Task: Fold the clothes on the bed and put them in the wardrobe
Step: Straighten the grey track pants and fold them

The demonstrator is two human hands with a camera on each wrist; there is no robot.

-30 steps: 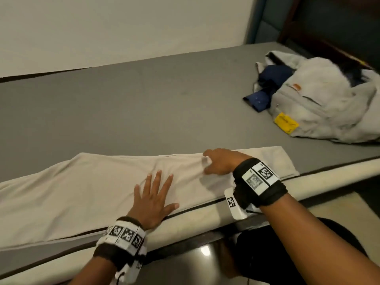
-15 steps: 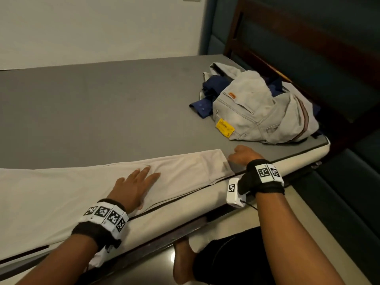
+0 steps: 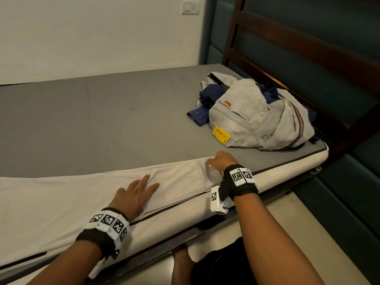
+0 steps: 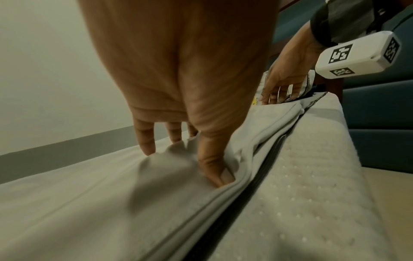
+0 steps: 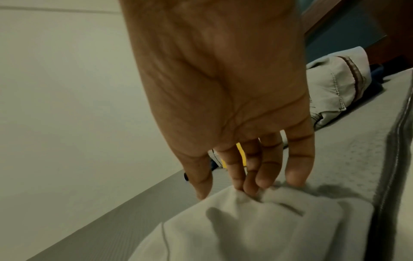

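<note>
The cream trousers run left-right along the bed's near edge; the right hand pinches their right end, the left hand presses flat mid-length (fingers spread).

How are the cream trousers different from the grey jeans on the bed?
The cream trousers lie stretched flat along the near edge; the grey jeans sit crumpled in a heap by the headboard. Both hands touch the trousers; nothing touches the jeans. The jeans carry a yellow tag; the trousers look plain. Both rest on the mattress.
</note>
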